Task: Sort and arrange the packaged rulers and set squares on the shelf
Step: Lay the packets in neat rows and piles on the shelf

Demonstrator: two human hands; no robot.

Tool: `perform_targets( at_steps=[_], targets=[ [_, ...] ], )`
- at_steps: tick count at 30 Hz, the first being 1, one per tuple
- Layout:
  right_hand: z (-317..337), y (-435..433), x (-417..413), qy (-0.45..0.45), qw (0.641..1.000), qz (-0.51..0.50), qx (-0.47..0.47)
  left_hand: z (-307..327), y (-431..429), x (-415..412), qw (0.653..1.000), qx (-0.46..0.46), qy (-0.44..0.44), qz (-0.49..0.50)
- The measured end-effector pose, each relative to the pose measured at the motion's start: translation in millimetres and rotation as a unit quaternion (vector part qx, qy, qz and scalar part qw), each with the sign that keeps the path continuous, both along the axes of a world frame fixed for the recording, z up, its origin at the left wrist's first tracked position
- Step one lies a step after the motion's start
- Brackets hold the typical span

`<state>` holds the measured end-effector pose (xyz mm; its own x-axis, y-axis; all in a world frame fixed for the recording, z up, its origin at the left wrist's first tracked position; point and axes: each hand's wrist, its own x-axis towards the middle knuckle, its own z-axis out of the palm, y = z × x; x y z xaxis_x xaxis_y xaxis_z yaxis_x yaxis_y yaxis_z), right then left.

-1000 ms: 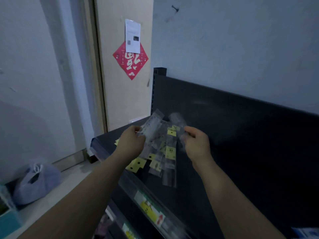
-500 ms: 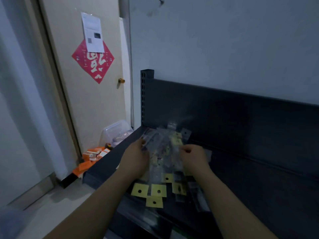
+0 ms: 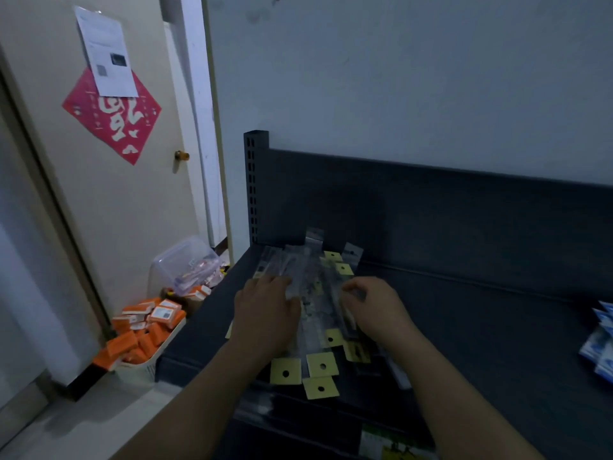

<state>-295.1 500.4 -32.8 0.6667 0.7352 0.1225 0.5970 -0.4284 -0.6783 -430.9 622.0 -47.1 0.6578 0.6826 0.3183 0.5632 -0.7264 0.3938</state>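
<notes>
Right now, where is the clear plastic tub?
The clear plastic tub is low on the left of the head view, between the door and the left end of the shelf, just behind the basket of orange boxes.

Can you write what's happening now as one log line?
left hand: rests flat on packaged rulers | right hand: pinches a packet | pile: lies fanned on shelf

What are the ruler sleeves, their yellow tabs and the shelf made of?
The ruler sleeves look like clear glossy plastic film: see-through, with glare. The yellow tabs look like matte card, probably paper: flat colour, punched hole. The shelf looks like dark matte painted metal, likely steel, given its slotted upright.
</notes>
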Motion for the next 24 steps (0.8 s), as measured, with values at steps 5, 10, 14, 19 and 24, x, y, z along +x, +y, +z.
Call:
perform_targets(
  at_steps=[5, 10, 14, 19, 24],
  targets=[
    [10.7, -21.3, 3.4, -0.081, 0.996, -0.024, 0.003, 10.0, -16.1, 11.2, 0.997, 0.018, -0.026, -0.076],
    [12.0, -60.0, 10.0, -0.155, 0.985, -0.065, -0.03, 13.4, -43.0, 35.4, 0.987, 0.004, -0.049, -0.152],
    [10.6, -104.1, 18.9, -0.187, 0.977, -0.095, -0.043, 13.2, -79.0, 59.3, 0.979, -0.009, -0.068, -0.194],
    [11.1, -179.4, 42.2, -0.198, 0.967, -0.147, -0.06, 18.2, -144.2, 98.2, 0.966, 0.003, -0.062, -0.25],
    [14.3, -276.1, 71.7, -0.192, 0.958, -0.203, -0.071, 23.7, -236.3, 143.2, 0.949, -0.016, -0.075, -0.307]
  ],
)
